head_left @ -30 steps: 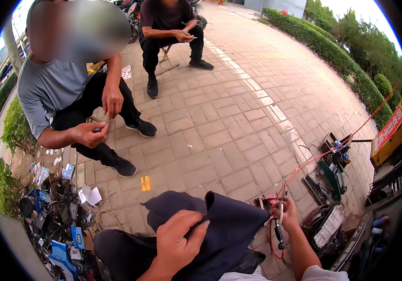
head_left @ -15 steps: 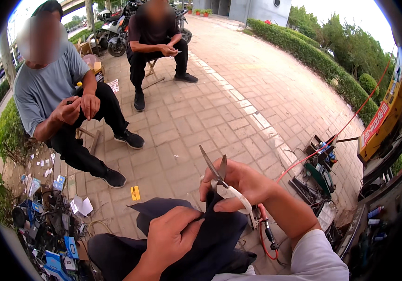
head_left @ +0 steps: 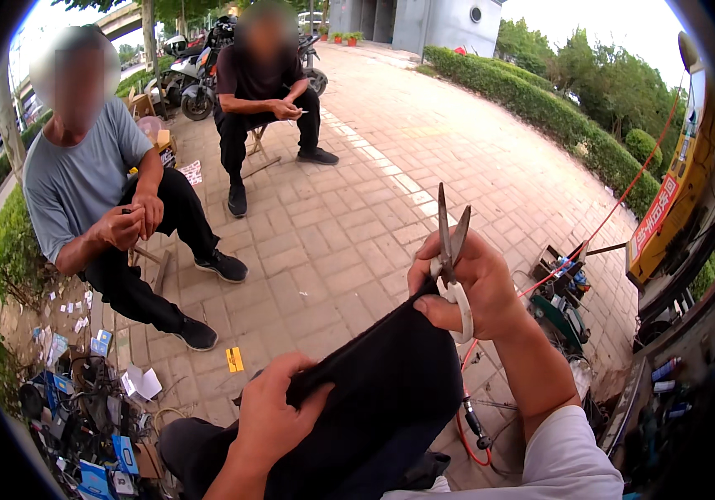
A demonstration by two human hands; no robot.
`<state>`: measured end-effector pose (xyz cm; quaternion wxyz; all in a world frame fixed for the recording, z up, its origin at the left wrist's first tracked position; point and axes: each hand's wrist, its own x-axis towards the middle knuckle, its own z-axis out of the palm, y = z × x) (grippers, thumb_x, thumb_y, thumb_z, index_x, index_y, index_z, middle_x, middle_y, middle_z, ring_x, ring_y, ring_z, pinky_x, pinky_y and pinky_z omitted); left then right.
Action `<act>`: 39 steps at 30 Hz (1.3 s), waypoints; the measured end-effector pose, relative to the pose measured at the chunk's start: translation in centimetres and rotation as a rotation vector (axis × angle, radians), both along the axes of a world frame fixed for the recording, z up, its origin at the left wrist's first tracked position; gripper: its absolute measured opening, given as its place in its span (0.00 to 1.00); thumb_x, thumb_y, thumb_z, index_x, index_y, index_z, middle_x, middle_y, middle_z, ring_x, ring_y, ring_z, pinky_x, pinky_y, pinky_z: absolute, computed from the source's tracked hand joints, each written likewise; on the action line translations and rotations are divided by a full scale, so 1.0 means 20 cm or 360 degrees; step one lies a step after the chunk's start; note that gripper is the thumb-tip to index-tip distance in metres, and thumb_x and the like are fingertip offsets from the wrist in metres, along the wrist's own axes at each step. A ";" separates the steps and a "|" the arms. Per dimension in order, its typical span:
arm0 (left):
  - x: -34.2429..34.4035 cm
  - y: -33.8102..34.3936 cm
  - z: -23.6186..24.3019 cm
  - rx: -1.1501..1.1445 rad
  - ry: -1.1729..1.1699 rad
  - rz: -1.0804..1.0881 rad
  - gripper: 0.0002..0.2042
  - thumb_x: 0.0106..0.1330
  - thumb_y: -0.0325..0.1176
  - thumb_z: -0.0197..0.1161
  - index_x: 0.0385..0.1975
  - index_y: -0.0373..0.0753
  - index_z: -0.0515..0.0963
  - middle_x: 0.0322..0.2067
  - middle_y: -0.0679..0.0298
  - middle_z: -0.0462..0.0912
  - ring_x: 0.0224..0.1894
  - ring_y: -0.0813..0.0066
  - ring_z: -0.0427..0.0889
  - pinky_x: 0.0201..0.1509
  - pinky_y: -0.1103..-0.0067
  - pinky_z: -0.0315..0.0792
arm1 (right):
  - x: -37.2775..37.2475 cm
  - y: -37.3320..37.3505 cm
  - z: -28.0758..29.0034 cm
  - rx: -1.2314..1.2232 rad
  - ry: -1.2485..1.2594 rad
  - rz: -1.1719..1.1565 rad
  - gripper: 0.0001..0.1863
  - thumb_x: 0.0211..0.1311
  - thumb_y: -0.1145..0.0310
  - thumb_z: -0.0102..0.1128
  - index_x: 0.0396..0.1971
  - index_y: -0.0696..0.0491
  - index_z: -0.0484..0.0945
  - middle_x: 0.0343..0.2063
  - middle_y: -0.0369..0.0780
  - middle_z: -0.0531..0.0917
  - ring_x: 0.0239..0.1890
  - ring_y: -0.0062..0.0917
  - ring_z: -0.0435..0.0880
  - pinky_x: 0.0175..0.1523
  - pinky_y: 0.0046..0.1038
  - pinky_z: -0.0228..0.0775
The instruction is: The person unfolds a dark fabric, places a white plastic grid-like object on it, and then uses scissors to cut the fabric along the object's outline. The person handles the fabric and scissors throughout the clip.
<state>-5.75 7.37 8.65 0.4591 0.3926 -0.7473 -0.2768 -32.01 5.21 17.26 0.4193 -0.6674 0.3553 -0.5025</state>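
A dark cloth (head_left: 391,375) is stretched between my hands over my lap, its upper edge slanting up to the right. My left hand (head_left: 274,412) grips that edge lower down, thumb on the near side and the other fingers partly hidden behind. Higher up, my right hand (head_left: 486,279) pinches the cloth's corner between thumb and fingers. The same hand carries a pair of scissors (head_left: 450,242) with white handles. Their metal blades point upward, slightly apart, above the cloth and not around it.
Two people sit on low stools, one in a grey shirt (head_left: 95,183) at left, another in a dark shirt (head_left: 249,87) farther back. A pile of small boxes and cables (head_left: 95,425) lies lower left. Tools (head_left: 561,287), a red hose (head_left: 465,425) and a yellow machine (head_left: 670,200) are at right.
My right hand has moved up and to the right with the scissors and the cloth's corner, drawing the cloth taut. My left hand has shifted left along the edge.
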 end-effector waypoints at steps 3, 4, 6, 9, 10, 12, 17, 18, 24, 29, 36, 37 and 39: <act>0.03 -0.02 -0.04 -0.0092 0.0027 -0.0031 0.17 0.51 0.26 0.72 0.39 0.38 0.74 0.33 0.57 0.81 0.31 0.60 0.82 0.35 0.75 0.76 | -0.04 0.00 0.04 -0.0086 0.0043 -0.0075 0.25 0.47 0.85 0.63 0.47 0.55 0.68 0.34 0.37 0.79 0.38 0.18 0.76 0.48 0.22 0.67; 0.04 -0.02 -0.04 -0.0119 0.0039 -0.0041 0.16 0.51 0.25 0.72 0.38 0.38 0.74 0.33 0.57 0.81 0.32 0.60 0.82 0.35 0.75 0.76 | -0.05 0.00 0.04 -0.0108 0.0021 -0.0051 0.25 0.47 0.85 0.62 0.47 0.55 0.68 0.34 0.37 0.79 0.38 0.18 0.75 0.47 0.22 0.67; 0.05 -0.02 -0.04 -0.0133 -0.0035 -0.0040 0.16 0.51 0.25 0.72 0.39 0.38 0.75 0.33 0.57 0.81 0.32 0.60 0.82 0.36 0.75 0.76 | -0.06 0.00 0.05 -0.0108 0.0033 -0.0069 0.25 0.47 0.84 0.62 0.47 0.55 0.68 0.34 0.37 0.78 0.38 0.18 0.75 0.47 0.22 0.67; 0.03 0.01 -0.01 -0.0019 -0.0003 0.0086 0.15 0.51 0.26 0.73 0.38 0.37 0.77 0.30 0.57 0.81 0.31 0.62 0.81 0.34 0.75 0.74 | -0.07 0.00 0.06 -0.0120 0.0044 -0.0078 0.24 0.47 0.84 0.63 0.47 0.55 0.68 0.34 0.37 0.78 0.38 0.18 0.75 0.47 0.22 0.67; 0.02 0.02 0.00 0.0041 0.0031 0.0148 0.15 0.50 0.27 0.73 0.38 0.37 0.78 0.29 0.58 0.81 0.30 0.63 0.81 0.33 0.75 0.74 | -0.08 0.01 0.07 -0.0126 0.0046 -0.0077 0.24 0.47 0.84 0.63 0.47 0.55 0.68 0.33 0.37 0.78 0.38 0.18 0.75 0.47 0.21 0.67; 0.06 -0.01 -0.02 0.0133 -0.0012 0.0058 0.13 0.50 0.27 0.73 0.34 0.35 0.80 0.27 0.58 0.81 0.28 0.64 0.79 0.31 0.76 0.72 | -0.08 0.00 0.06 -0.0093 0.0085 -0.0100 0.25 0.47 0.84 0.62 0.47 0.55 0.68 0.33 0.37 0.78 0.38 0.18 0.75 0.47 0.21 0.67; 0.08 0.04 0.13 0.0171 0.0154 0.0057 0.08 0.48 0.25 0.74 0.25 0.33 0.80 0.22 0.61 0.78 0.24 0.70 0.75 0.29 0.79 0.66 | -0.12 0.02 0.05 -0.0063 -0.0035 -0.0124 0.25 0.47 0.84 0.62 0.47 0.55 0.67 0.33 0.37 0.78 0.37 0.17 0.75 0.45 0.21 0.67; 0.08 0.09 0.19 0.0118 0.0165 0.0060 0.09 0.47 0.24 0.74 0.24 0.33 0.79 0.21 0.62 0.76 0.25 0.72 0.73 0.29 0.80 0.65 | -0.13 0.03 0.05 -0.0083 -0.0109 -0.0107 0.25 0.47 0.84 0.62 0.48 0.55 0.67 0.33 0.37 0.78 0.37 0.17 0.75 0.44 0.20 0.68; 0.08 0.05 0.21 0.0211 0.0268 0.0136 0.10 0.48 0.23 0.74 0.22 0.33 0.76 0.19 0.67 0.72 0.22 0.80 0.68 0.28 0.84 0.63 | -0.17 -0.03 0.05 -0.0024 -0.0059 -0.0114 0.25 0.48 0.82 0.60 0.48 0.56 0.66 0.32 0.36 0.79 0.36 0.16 0.75 0.43 0.20 0.68; 0.09 0.04 0.28 0.0562 0.0341 0.0229 0.07 0.54 0.24 0.70 0.29 0.32 0.78 0.21 0.71 0.74 0.25 0.86 0.69 0.28 0.86 0.62 | -0.06 -0.14 0.07 -0.0056 -0.0015 0.0061 0.25 0.47 0.80 0.62 0.48 0.56 0.67 0.31 0.34 0.79 0.33 0.13 0.74 0.40 0.18 0.66; 0.22 -0.09 0.38 0.0495 -0.0266 0.0059 0.12 0.56 0.26 0.67 0.38 0.30 0.76 0.34 0.64 0.81 0.40 0.80 0.77 0.45 0.81 0.70 | 0.18 -0.13 0.25 -0.0400 0.0218 0.0239 0.22 0.50 0.77 0.64 0.46 0.58 0.69 0.24 0.35 0.76 0.27 0.16 0.71 0.33 0.22 0.65; 0.14 -0.11 0.41 0.0537 -0.0072 -0.0003 0.12 0.56 0.27 0.67 0.38 0.30 0.76 0.35 0.64 0.81 0.41 0.79 0.77 0.47 0.80 0.71 | 0.20 -0.13 0.28 -0.0402 0.0263 0.0248 0.22 0.50 0.76 0.65 0.46 0.57 0.69 0.25 0.35 0.77 0.28 0.15 0.71 0.34 0.22 0.65; -0.04 -0.13 0.50 0.0494 0.0380 -0.0212 0.12 0.57 0.26 0.67 0.40 0.31 0.77 0.35 0.66 0.81 0.40 0.81 0.77 0.45 0.81 0.71 | 0.21 -0.14 0.32 -0.0402 0.0347 0.0261 0.22 0.49 0.74 0.65 0.46 0.55 0.70 0.25 0.35 0.79 0.29 0.15 0.73 0.36 0.22 0.66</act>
